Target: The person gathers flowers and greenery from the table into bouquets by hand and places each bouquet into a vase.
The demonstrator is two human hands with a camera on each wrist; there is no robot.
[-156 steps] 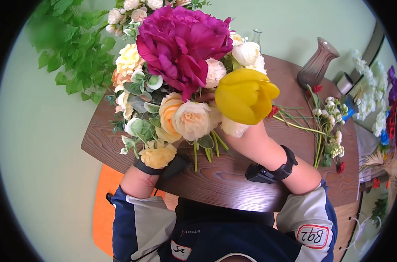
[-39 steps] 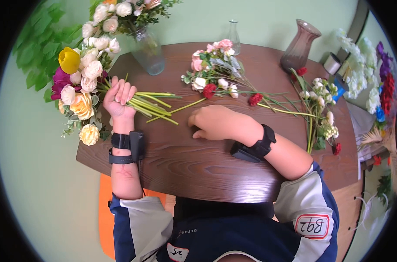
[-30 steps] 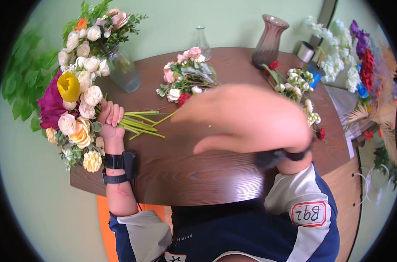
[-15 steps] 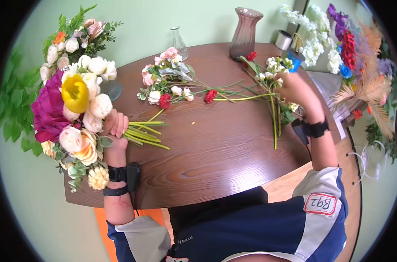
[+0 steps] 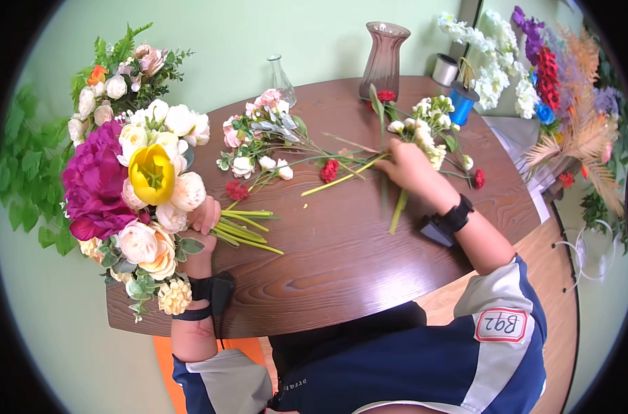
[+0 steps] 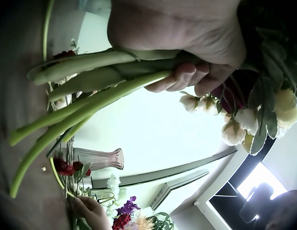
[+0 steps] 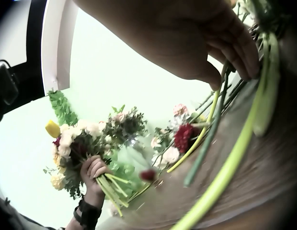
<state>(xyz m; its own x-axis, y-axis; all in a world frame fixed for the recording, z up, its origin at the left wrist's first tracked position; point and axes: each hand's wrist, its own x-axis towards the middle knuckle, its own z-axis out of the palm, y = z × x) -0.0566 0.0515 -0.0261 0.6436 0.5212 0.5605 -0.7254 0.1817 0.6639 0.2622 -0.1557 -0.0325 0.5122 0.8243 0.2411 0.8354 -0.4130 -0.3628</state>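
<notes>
Curled round a sheaf of thick, pale-green stems, a person's left hand holds a full bouquet at the left of a dark brown, wood-grained table. In the head view, a ruffled magenta bloom and a glossy yellow tulip stand out among cream and peach roses, heads to the left and stem ends to the right. The right hand is bent down among loose sprays on the right side, with white buds just beyond, a ruffled red bloom to its left and a ribbed, smoky-mauve glass vase at the far edge.

From the left wrist, the fingers wrap the stems close under the flower heads, and the cut ends fan out loose.

From the right wrist, thumb and fingers pinch a slender dark-green stem; how many others share the pinch cannot be told. A thicker light-green stem lies nearer.

Judging by the hands, the step is picking out stems beside the held bouquet. The next move calls for drawing the pinched stem free of its tangled neighbours while the left grip stays firm.
</notes>
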